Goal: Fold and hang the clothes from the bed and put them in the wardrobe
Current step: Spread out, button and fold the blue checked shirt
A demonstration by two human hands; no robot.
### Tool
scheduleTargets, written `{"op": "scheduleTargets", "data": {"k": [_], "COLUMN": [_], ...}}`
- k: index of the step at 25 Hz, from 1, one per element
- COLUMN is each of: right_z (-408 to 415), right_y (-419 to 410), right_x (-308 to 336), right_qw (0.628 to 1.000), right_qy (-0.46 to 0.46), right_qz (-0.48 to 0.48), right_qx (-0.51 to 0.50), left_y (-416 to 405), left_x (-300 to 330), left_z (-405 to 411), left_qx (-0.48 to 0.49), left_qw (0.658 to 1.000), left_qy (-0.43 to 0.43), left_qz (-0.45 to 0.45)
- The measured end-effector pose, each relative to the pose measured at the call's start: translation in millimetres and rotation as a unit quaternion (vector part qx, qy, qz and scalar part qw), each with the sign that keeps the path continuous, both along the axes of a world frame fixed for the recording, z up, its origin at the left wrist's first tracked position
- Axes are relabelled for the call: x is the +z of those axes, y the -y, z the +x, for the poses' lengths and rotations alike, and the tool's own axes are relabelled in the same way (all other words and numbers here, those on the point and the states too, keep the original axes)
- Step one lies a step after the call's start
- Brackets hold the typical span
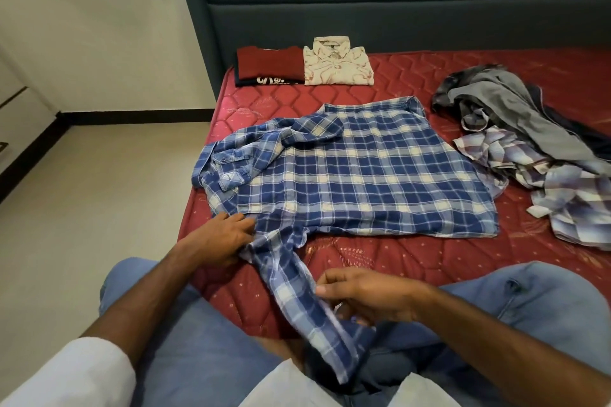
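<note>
Left hand (228, 235): fingers lie fairly straight, pressing the near-left hem corner of the blue plaid shirt (357, 175) against the mattress (413, 258); no curl round the cloth is visible.
Red folded top (269, 64): far left by the headboard (396, 10), stacked on a dark printed garment (267, 80); appears finished.
Cream patterned shirt (337, 66): folded, just right of the red stack, touching or nearly touching it.
Blue plaid shirt: spread back-up across the middle of the bed, collar far. Left sleeve is bunched across the left shoulder; the other sleeve (297, 291) trails off the near edge toward the person's lap.
Right hand (360, 297): fingers curled, pinching the trailing sleeve partway along its length.
Unfolded pile (529, 142): grey garment and a pale plaid shirt heaped at the right, near the blue shirt's right edge.
Stage, as judged: sleeve fold on the third garment; pile and wardrobe steps remain.
Risk 1: a pull on the sleeve may drag the body askew if the flat left hand slips.
Risk 2: the bunched left sleeve, left unsmoothed, would likely fold in as a lump.
Risk 3: the shirt's right edge may snag the neighbouring pile.
</note>
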State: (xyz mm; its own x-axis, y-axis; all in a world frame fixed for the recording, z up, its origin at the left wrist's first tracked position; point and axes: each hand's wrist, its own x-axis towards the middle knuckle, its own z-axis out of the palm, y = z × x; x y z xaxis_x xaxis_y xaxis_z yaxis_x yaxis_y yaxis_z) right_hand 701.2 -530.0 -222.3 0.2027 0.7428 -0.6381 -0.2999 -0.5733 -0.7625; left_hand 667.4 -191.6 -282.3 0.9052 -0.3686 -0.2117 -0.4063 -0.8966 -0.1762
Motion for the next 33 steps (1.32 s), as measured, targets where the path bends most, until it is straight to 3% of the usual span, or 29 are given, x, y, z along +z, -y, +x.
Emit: {"op": "scheduleTargets", "data": {"k": [2, 5, 6, 8, 10, 12, 15, 16, 18, 20, 22, 24, 28, 31, 33], "right_z": [3.0, 6.7, 6.8, 8.8, 2.8, -11.9, -27.0, -26.1, -19.0, -5.4, 11.1, 32.0, 81.4, 112.5, 125.7], "right_y": [4.6, 8.2, 7.3, 6.3, 6.8, 10.7, 18.5, 21.4, 25.8, 33.0, 40.4, 51.3, 81.0, 93.3, 94.8], "right_x": [2.1, 6.7, 9.3, 12.0, 10.1, 2.0, -13.4, -19.2, -17.2, -5.7, 18.3, 50.0, 78.2, 72.5, 68.7], "right_qw": [0.999, 0.986, 0.985, 0.998, 0.965, 0.928, 0.900, 0.924, 0.991, 0.992, 0.976, 0.978, 0.999, 0.943, 0.928], "right_qy": [0.008, -0.159, -0.162, 0.005, 0.168, 0.236, 0.332, 0.292, 0.085, -0.075, -0.120, -0.097, 0.023, 0.217, 0.233], "right_qz": [-0.025, 0.050, 0.062, 0.028, -0.027, -0.050, 0.026, 0.045, 0.054, 0.077, 0.103, 0.091, -0.012, -0.173, -0.184], "right_qx": [0.047, 0.024, 0.017, 0.064, 0.202, 0.284, 0.280, 0.243, 0.089, -0.066, -0.151, -0.160, 0.027, 0.186, 0.227], "left_y": [-4.3, -8.2, -7.7, -5.4, 0.1, 6.5, 18.6, 21.3, 23.0, 23.0, 24.5, 27.8, 31.6, 33.2, 35.9], "left_x": [-2.2, 3.8, 5.7, 7.6, 8.3, 5.8, 2.7, 0.5, -2.1, -1.9, -1.8, -1.6, -0.6, -1.4, 1.8], "left_z": [-4.3, -3.3, -1.5, 1.5, 3.4, 2.1, 1.6, 2.1, 4.9, 11.0, 18.1, 24.2, 31.4, 31.9, 32.5], "left_qx": [-0.022, -0.012, -0.002, 0.016, 0.020, 0.012, 0.027, 0.035, 0.040, 0.036, 0.018, -0.004, -0.028, -0.034, -0.025], "left_qw": [1.000, 0.999, 0.998, 0.996, 0.995, 0.990, 0.975, 0.975, 0.980, 0.984, 0.987, 0.990, 0.989, 0.990, 0.990], "left_qy": [-0.010, -0.042, -0.056, -0.073, -0.065, -0.041, -0.050, -0.061, -0.075, -0.099, -0.113, -0.117, -0.141, -0.137, -0.131], "left_qz": [-0.006, -0.029, -0.035, -0.042, -0.068, -0.133, -0.216, -0.212, -0.179, -0.147, -0.109, -0.076, -0.045, -0.027, -0.040]}}
